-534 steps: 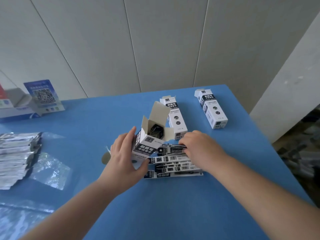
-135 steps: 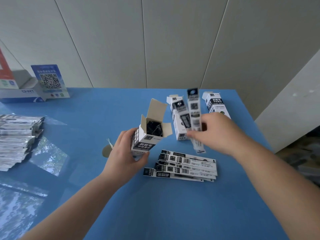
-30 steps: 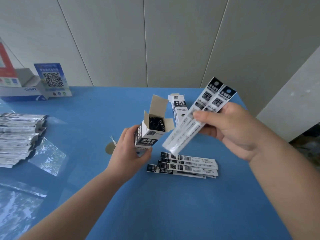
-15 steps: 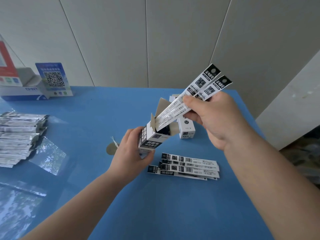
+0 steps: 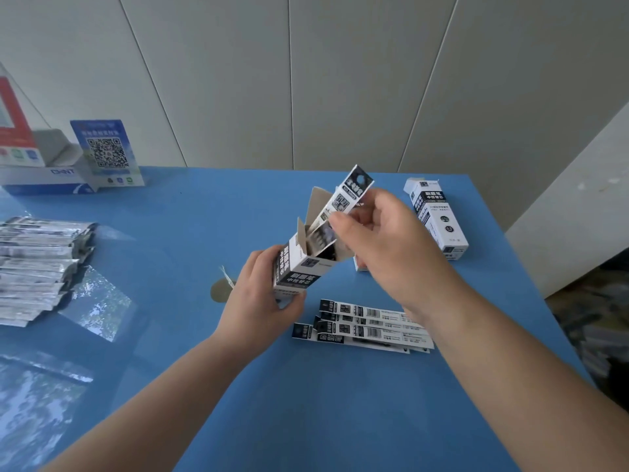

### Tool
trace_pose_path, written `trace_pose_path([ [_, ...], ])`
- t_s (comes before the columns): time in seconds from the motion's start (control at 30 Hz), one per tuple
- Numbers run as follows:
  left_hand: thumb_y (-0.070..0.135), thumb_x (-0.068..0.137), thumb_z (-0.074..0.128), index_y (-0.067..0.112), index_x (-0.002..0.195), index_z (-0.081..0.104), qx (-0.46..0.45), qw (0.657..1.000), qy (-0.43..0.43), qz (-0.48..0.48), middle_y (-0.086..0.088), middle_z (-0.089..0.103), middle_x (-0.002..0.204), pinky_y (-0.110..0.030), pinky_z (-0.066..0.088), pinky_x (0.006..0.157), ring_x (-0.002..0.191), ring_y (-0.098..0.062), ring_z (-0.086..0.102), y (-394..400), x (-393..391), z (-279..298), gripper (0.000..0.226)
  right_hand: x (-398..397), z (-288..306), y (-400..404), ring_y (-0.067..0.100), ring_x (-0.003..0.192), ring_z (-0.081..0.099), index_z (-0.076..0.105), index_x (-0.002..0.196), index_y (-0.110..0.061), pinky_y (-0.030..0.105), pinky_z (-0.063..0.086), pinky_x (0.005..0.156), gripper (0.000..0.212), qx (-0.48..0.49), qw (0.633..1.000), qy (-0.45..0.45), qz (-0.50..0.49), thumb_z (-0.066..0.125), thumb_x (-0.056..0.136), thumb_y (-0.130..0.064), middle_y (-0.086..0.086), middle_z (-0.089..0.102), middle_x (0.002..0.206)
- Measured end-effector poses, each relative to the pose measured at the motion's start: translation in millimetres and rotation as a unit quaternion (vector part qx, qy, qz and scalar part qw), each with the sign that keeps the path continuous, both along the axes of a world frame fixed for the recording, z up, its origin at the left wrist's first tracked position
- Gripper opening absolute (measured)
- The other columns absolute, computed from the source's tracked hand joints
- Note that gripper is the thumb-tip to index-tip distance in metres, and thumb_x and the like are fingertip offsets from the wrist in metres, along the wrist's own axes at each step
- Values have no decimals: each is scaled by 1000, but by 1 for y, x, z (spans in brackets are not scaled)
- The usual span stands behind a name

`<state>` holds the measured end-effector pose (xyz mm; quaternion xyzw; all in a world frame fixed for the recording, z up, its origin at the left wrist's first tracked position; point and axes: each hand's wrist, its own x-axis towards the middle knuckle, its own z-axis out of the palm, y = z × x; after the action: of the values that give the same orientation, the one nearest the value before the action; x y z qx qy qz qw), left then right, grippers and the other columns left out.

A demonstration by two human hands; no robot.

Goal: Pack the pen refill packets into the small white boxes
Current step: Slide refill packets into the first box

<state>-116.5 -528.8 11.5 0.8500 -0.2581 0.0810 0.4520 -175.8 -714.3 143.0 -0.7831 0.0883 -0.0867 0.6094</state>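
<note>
Table, blue, fills the middle of the frame and carries everything. Trouble, in my judgement, would start at the mouth of the open box, held tilted at frame centre by the left hand, whose grip is wrapped round its lower half. The right hand pinches the packets near their upper end and feeds them down into the opening; how many it holds I cannot tell.

The lower ends could catch on the raised flap or on the dark contents already inside, and buckle. A thin packet pushed from far up its length bends easily, so the pinch may need to slide lower. The box could also twist in the left grip if the push comes off-axis, since it is tilted and not braced on the table.

Containers, from big to small:
- A silver stack of wrapped goods at the left edge; contents unreadable.
- A closed box lying at upper right; what it holds is hidden.
- The open box, already partly filled with dark items.
- Another box, mostly hidden behind the right hand.

Loose packets wait flat below centre, near the right wrist.
</note>
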Motion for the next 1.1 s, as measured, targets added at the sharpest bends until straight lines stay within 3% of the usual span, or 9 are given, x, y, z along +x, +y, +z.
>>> trace_pose_path([
  [0.17, 20, 77, 76, 30, 134, 43, 2, 1000, 1, 3, 31, 43, 113, -2, 37, 85, 110, 9, 48, 0, 0, 0, 67, 4, -2, 8, 7, 67, 65, 72, 94, -20, 31, 51, 64, 6, -86, 994, -63, -26, 70, 93, -26, -9, 75, 84],
  [0.33, 31, 76, 70, 30, 133, 43, 3, 1000, 2, 2, 24, 46, 111, -2, 35, 84, 109, 7, 48, -1, 0, 1, 64, 10, -12, 16, 7, 49, 48, 59, 67, -17, 25, 38, 50, 35, -206, 978, 32, -30, 70, 86, -45, -16, 58, 53],
  [0.43, 33, 75, 69, 31, 133, 42, 3, 1000, -2, 6, 17, 48, 112, -3, 35, 86, 110, 8, 47, -2, 0, 1, 63, 12, -12, 12, 5, 53, 48, 63, 79, -21, 26, 38, 54, 30, -178, 983, 30, -41, 68, 83, -51, -12, 62, 65],
  [0.53, 36, 75, 67, 31, 133, 42, 8, 1000, 1, 7, 17, 47, 113, -1, 34, 85, 109, 10, 46, -2, 0, 0, 63, 14, -7, 6, -4, 59, 56, 69, 82, -28, 12, 38, 56, 7, -145, 986, -44, -66, 72, 86, -34, -20, 68, 75],
  [0.7, 32, 74, 70, 31, 132, 42, 5, 1000, -4, 6, 13, 50, 114, 0, 33, 85, 110, 13, 45, -2, 1, -1, 64, 18, -11, 5, 0, 65, 62, 77, 80, -27, 22, 48, 58, 14, -207, 976, 52, 32, 75, 86, -39, -17, 71, 72],
  [0.8, 33, 74, 70, 32, 132, 41, 8, 1000, -10, 8, 16, 48, 113, -1, 33, 85, 109, 13, 45, -2, 1, -2, 65, 19, -10, -2, -7, 63, 59, 75, 83, -30, 11, 41, 58, 5, -150, 989, -12, -9, 77, 87, -33, -17, 68, 69],
  [0.93, 36, 74, 69, 35, 131, 41, 13, 1000, -11, 8, 23, 45, 109, 1, 32, 84, 109, 15, 44, -3, 2, -2, 64, 15, -7, -4, -9, 66, 61, 79, 81, -28, 6, 42, 59, 9, -166, 982, 21, 90, 74, 89, -31, -25, 71, 71],
  [1.03, 41, 74, 66, 39, 130, 39, 17, 1000, -10, 8, 32, 42, 110, 1, 32, 84, 109, 15, 44, -1, 2, -2, 62, 10, -18, -18, 2, 68, 61, 75, 83, -30, 13, 45, 59, 13, -149, 988, -52, -3, 68, 94, -30, -19, 71, 77],
  [1.1, 45, 74, 64, 42, 129, 38, 14, 1000, -4, 8, 37, 41, 115, 1, 33, 83, 109, 15, 44, 0, 2, -2, 61, 3, -32, -36, 4, 75, 62, 73, 89, -29, 15, 46, 66, 8, -180, 983, -6, -38, 68, 94, -31, -11, 71, 81],
])
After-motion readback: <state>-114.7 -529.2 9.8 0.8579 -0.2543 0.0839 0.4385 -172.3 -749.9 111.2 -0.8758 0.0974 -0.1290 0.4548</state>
